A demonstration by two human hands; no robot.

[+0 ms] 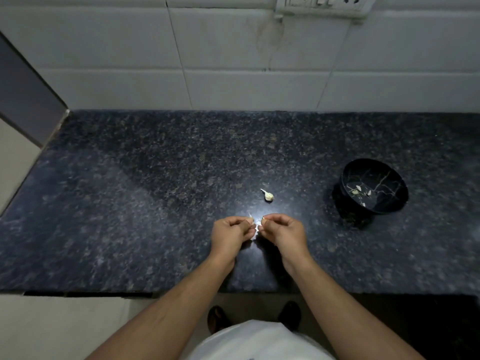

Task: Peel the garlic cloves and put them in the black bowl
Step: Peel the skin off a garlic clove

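Left hand (230,233) and right hand (281,231): pinching one garlic clove (255,229) together, near surface (130,203) front edge; black bowl (374,187) right.

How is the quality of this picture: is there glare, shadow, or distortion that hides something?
Head view: a bright glare patch lies on the dark countertop just at the left hand and right hand, washing out the garlic skin between them; the black bowl sits in dimmer light, its contents small and unclear; the wall tiles bend from wide-angle distortion.
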